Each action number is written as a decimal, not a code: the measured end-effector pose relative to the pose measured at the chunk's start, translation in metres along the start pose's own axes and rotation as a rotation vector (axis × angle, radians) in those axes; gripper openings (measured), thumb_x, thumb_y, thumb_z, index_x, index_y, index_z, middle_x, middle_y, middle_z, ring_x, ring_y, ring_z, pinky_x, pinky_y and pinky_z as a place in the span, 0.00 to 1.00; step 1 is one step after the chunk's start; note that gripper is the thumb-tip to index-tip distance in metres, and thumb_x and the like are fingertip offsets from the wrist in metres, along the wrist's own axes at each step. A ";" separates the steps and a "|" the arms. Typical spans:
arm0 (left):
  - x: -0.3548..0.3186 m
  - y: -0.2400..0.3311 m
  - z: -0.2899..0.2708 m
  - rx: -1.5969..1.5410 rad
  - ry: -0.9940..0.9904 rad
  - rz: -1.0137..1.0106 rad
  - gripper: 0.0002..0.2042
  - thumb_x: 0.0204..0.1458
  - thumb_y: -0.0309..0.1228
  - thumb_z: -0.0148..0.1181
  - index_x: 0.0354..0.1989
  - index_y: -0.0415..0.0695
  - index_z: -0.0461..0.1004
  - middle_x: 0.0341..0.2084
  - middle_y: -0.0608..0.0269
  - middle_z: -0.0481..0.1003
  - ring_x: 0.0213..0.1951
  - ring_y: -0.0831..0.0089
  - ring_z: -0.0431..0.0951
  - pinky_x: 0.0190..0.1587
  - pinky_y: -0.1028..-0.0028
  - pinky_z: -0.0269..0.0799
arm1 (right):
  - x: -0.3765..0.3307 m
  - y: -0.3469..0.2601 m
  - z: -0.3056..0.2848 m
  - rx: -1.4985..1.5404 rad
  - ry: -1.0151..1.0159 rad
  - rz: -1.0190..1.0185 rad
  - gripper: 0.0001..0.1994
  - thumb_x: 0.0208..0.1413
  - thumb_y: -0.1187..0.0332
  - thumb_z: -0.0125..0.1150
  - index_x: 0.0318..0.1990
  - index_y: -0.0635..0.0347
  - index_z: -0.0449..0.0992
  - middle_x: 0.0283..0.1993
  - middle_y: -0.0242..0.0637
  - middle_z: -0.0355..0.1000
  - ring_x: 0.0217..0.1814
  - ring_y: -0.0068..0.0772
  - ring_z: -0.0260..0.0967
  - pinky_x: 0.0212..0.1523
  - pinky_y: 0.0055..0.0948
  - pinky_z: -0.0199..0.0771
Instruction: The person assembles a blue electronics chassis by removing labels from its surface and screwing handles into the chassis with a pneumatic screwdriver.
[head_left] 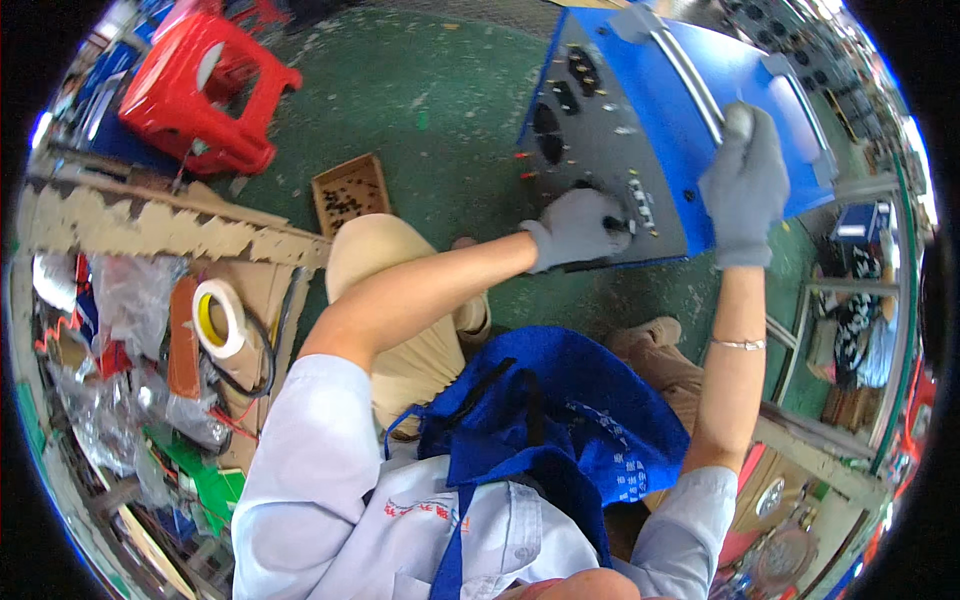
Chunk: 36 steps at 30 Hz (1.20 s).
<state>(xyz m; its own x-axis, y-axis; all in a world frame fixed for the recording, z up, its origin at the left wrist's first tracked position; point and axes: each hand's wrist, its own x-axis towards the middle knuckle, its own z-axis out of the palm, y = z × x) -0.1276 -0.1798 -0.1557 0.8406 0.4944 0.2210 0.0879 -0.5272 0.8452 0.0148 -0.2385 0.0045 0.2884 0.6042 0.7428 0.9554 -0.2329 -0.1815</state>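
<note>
A blue metal case [660, 150] with a dark grey panel [600, 130] stands tilted in front of me. The panel bears black sockets, small fittings and several white terminals [640, 205]. My left hand [583, 226], in a grey glove, is closed at the panel's lower part, with a small black piece [612, 222] at its fingertips; its exact kind is unclear. Up on the blue face, my gloved right hand [745, 185] is closed round the lower end of a silver bar handle [685, 70]. A second silver handle [800, 105] lies to its right.
A red plastic stool [190, 95] stands at the far left on the green floor. Near my knee is a cardboard box [350, 190] of small black parts. A worn bench at left carries a tape roll [220, 318] and plastic bags [135, 300]. Metal shelving [850, 290] stands at right.
</note>
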 end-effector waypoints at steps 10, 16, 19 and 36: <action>0.013 0.027 -0.023 -0.165 -0.205 -0.250 0.11 0.49 0.31 0.62 0.40 0.45 0.81 0.33 0.53 0.80 0.37 0.61 0.81 0.42 0.67 0.74 | -0.002 0.011 0.004 -0.008 -0.158 0.198 0.21 0.67 0.51 0.40 0.41 0.59 0.72 0.34 0.50 0.76 0.36 0.56 0.75 0.37 0.50 0.74; 0.013 0.015 -0.014 -0.242 -0.137 -0.119 0.10 0.46 0.33 0.63 0.37 0.45 0.82 0.31 0.52 0.80 0.34 0.59 0.81 0.39 0.66 0.74 | -0.002 0.008 0.006 -0.084 -0.120 0.161 0.20 0.67 0.51 0.40 0.40 0.58 0.71 0.34 0.49 0.76 0.36 0.56 0.75 0.36 0.51 0.74; 0.015 0.020 -0.010 0.004 -0.063 -0.093 0.12 0.45 0.36 0.63 0.35 0.45 0.82 0.29 0.50 0.79 0.32 0.56 0.80 0.38 0.64 0.74 | -0.004 0.009 0.003 -0.045 -0.128 0.140 0.22 0.67 0.48 0.39 0.45 0.58 0.71 0.33 0.52 0.74 0.38 0.61 0.72 0.38 0.52 0.70; 0.009 0.027 -0.061 -0.138 -0.478 -0.361 0.19 0.54 0.46 0.60 0.44 0.43 0.78 0.33 0.66 0.77 0.30 0.81 0.75 0.30 0.80 0.72 | -0.003 0.004 0.003 -0.072 -0.051 0.135 0.16 0.66 0.55 0.42 0.37 0.58 0.69 0.30 0.47 0.74 0.29 0.52 0.74 0.30 0.47 0.74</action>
<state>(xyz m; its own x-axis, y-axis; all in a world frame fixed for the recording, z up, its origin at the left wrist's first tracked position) -0.1504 -0.1474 -0.1018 0.9200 0.2439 -0.3068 0.3687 -0.2737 0.8883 0.0183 -0.2389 -0.0006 0.4190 0.6011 0.6806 0.9010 -0.3679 -0.2298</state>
